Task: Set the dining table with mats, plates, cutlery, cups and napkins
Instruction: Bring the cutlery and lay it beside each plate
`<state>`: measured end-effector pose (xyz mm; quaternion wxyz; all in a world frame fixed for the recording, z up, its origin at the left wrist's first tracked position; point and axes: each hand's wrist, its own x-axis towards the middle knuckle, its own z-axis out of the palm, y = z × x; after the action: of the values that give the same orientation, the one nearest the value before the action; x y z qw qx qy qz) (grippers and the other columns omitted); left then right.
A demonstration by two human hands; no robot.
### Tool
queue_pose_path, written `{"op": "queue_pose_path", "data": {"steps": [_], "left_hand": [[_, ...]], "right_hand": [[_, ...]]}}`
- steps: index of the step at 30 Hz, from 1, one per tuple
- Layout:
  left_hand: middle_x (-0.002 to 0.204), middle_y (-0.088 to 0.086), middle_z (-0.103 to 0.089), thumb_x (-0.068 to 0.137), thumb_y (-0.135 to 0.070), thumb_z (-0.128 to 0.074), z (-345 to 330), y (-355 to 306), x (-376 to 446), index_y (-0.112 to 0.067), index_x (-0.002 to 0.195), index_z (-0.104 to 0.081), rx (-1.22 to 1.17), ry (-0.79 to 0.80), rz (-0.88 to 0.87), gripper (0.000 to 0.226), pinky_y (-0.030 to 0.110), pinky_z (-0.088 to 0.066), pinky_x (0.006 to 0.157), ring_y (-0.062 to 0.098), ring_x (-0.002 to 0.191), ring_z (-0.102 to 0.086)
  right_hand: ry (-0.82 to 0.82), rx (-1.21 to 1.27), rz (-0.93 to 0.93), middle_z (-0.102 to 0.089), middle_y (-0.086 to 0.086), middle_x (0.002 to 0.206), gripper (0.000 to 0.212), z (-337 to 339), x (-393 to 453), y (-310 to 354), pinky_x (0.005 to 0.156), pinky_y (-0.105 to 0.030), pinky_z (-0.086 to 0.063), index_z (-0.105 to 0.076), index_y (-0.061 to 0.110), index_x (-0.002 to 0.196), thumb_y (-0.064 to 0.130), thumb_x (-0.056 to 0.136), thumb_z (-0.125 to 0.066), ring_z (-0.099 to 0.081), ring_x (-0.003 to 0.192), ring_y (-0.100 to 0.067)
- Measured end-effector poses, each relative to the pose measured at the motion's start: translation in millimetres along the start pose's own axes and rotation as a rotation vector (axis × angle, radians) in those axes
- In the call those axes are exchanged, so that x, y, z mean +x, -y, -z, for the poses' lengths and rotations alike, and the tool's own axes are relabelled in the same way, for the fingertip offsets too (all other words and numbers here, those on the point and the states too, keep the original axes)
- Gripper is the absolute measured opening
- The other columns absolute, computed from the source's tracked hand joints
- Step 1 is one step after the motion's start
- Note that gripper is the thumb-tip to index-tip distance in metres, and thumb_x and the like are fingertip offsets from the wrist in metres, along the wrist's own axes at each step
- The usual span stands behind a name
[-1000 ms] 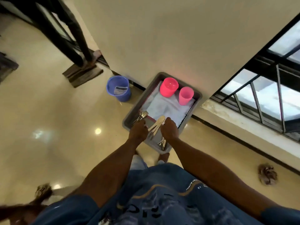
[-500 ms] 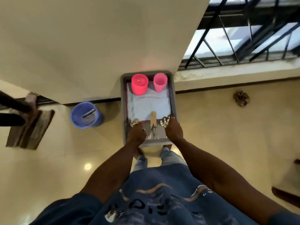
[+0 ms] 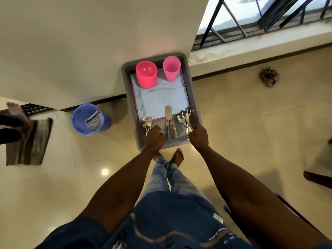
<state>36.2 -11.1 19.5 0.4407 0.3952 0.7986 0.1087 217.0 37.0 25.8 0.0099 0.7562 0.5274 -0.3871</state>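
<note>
**Tray carried in both hands, cutlery at the near end**

I see my left hand [image 3: 156,135] and my right hand [image 3: 198,134] curled round the near rim of the grey tray [image 3: 193,97], one at each near corner. Inside, forks [image 3: 147,121] lie near left, knives [image 3: 169,121] in the middle, spoons [image 3: 185,116] near right. A pale napkin [image 3: 161,96] covers the tray's floor. At the far end stand stacked red cups [image 3: 145,74] and a pink cup [image 3: 171,68]. A blue bucket [image 3: 89,119] sits on the floor to the left.

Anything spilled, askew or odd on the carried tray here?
Nothing spilled. In the grey plastic tray, both pink plastic cup stacks stand upright; forks, knives and spoons lie grouped. Only oddity: a crumpled brown clump on the floor.
</note>
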Motion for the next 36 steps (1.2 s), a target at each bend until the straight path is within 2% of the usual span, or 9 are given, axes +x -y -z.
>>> {"op": "queue_pose_path", "data": {"steps": [4, 9, 12, 17, 20, 27, 31, 33, 36], "left_hand": [[0.107, 0.016, -0.065, 0.092, -0.012, -0.055, -15.0, 6.1, 14.8, -0.003, 0.107, -0.060, 0.005, 0.004, 0.028, 0.018, 0.028, -0.038, 0.074, 0.032, 0.100, -0.059], [0.102, 0.016, -0.064, 0.092, -0.015, -0.056, -42.8, 16.0, 36.7, -0.003, 0.104, -0.059, 0.008, 0.000, 0.047, 0.017, 0.036, -0.050, 0.079, 0.031, 0.096, -0.060], [0.093, 0.011, -0.061, 0.094, -0.016, -0.056, -59.9, 20.8, 48.8, -0.003, 0.100, -0.060, -0.014, -0.016, 0.058, 0.015, 0.030, -0.042, 0.072, 0.024, 0.086, -0.056], [0.081, 0.007, -0.057, 0.096, -0.013, -0.051, -78.8, 32.0, 65.8, -0.009, 0.083, -0.057, -0.115, -0.075, 0.101, 0.015, 0.029, -0.038, 0.068, 0.022, 0.079, -0.055], [0.092, 0.007, -0.063, 0.098, -0.015, -0.050, -84.4, 38.6, 80.3, -0.009, 0.092, -0.063, -0.205, -0.102, 0.170, 0.016, 0.026, -0.039, 0.075, 0.019, 0.085, -0.055], [0.103, 0.005, -0.064, 0.096, -0.012, -0.052, -92.4, 54.8, 106.5, -0.006, 0.107, -0.068, -0.260, -0.089, 0.180, 0.020, 0.027, -0.041, 0.081, 0.019, 0.094, -0.057], [0.102, 0.011, -0.068, 0.095, -0.010, -0.053, -97.6, 57.6, 112.1, -0.006, 0.101, -0.069, -0.266, -0.123, 0.156, 0.018, 0.031, -0.047, 0.082, 0.023, 0.092, -0.061], [0.098, 0.012, -0.068, 0.095, -0.010, -0.052, -99.1, 55.7, 111.1, -0.003, 0.096, -0.070, -0.255, -0.157, 0.139, 0.018, 0.028, -0.044, 0.078, 0.020, 0.086, -0.058], [0.091, 0.011, -0.067, 0.096, -0.010, -0.050, -99.8, 54.1, 110.6, -0.001, 0.093, -0.069, -0.218, -0.170, 0.135, 0.021, 0.025, -0.039, 0.071, 0.019, 0.081, -0.055]], "right_hand": [[0.032, -0.011, 0.043, -0.064, -0.019, 0.102, 0.017, -8.6, 16.4, -5.8, 0.066, -0.029, -0.036, -0.058, -0.002, 0.103, 0.000, 0.088, -0.048, -0.061, 0.092, -0.034], [0.090, -0.078, 0.146, -0.064, -0.016, 0.110, 0.025, -32.4, 37.9, -12.0, 0.070, -0.026, -0.038, -0.057, 0.000, 0.114, -0.001, 0.091, -0.048, -0.062, 0.099, -0.030], [0.120, -0.083, 0.194, -0.063, -0.014, 0.112, 0.026, -52.1, 49.1, -17.0, 0.071, -0.027, -0.040, -0.058, 0.001, 0.116, -0.001, 0.092, -0.047, -0.062, 0.099, -0.027], [0.170, 0.001, 0.187, -0.065, -0.018, 0.097, 0.021, -80.7, 72.6, -24.8, 0.073, -0.032, -0.046, -0.065, -0.005, 0.099, -0.003, 0.087, -0.048, -0.061, 0.089, -0.031], [0.285, 0.010, 0.135, -0.063, -0.015, 0.092, 0.019, -94.1, 88.6, -24.6, 0.068, -0.028, -0.038, -0.066, -0.002, 0.095, 0.002, 0.090, -0.049, -0.059, 0.085, -0.027], [0.225, 0.083, 0.096, -0.069, -0.015, 0.091, 0.027, -113.1, 110.0, -22.9, 0.065, -0.026, -0.036, -0.071, 0.001, 0.092, -0.001, 0.087, -0.045, -0.059, 0.079, -0.024], [0.181, 0.078, 0.136, -0.064, -0.010, 0.083, 0.026, -121.1, 107.7, -21.1, 0.064, -0.028, -0.039, -0.068, 0.003, 0.092, 0.000, 0.090, -0.043, -0.058, 0.074, -0.023], [0.148, 0.067, 0.184, -0.060, -0.005, 0.078, 0.025, -122.0, 104.1, -18.0, 0.059, -0.026, -0.036, -0.066, 0.006, 0.092, -0.003, 0.088, -0.043, -0.054, 0.068, -0.019], [0.132, 0.052, 0.229, -0.060, -0.005, 0.082, 0.032, -121.4, 100.7, -10.7, 0.059, -0.026, -0.036, -0.066, 0.007, 0.103, -0.005, 0.084, -0.042, -0.056, 0.073, -0.021]]}}
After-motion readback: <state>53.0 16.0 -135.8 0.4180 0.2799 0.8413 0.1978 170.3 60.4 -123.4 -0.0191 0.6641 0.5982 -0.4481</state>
